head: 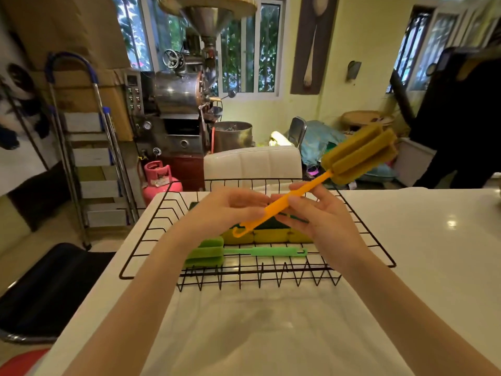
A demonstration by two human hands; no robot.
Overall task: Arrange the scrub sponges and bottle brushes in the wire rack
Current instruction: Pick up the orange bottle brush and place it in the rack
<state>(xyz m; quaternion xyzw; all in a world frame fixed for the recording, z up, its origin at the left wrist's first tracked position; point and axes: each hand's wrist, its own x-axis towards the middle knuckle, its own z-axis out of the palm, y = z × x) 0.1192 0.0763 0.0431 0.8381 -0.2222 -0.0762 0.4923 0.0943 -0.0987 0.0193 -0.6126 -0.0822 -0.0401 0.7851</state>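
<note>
Lower frame: both forearms enter from the bottom corners over a white table (423,240). No item lies on the near table surface.

Centre frame: the wire rack (135,241) sits on the table, its toothed near edge facing the viewer. Inside, toward the near side, a green bottle brush (230,253) lies flat, sponge head at left, hooked handle end at right. Just behind it stands a row of yellow scrub sponges (271,236) with dark green scouring faces, packed side by side. Another dark sponge edge shows further back, partly hidden by the left hand.

Above the rack: the orange bottle brush (357,153) is held in the air, tilted, hook end low at centre, sponge head high toward the right of the frame. The left hand (227,210) pinches the lower handle with its fingertips; the right hand (317,215) closes finger and thumb around the mid-handle. Both grasps are light, fingertip only.

Risks, as judged:
- The head-heavy brush may pivot or slip from so light a pinch.
- The hook end may snag a rack wire or the green brush's handle on lowering, dislodging it.
- Set down carelessly, the head could topple the standing sponge row.
- Laid across the teeth, the brush may roll off onto the table.

Background: a machine, stepladder and pink gas cylinder, well apart.
</note>
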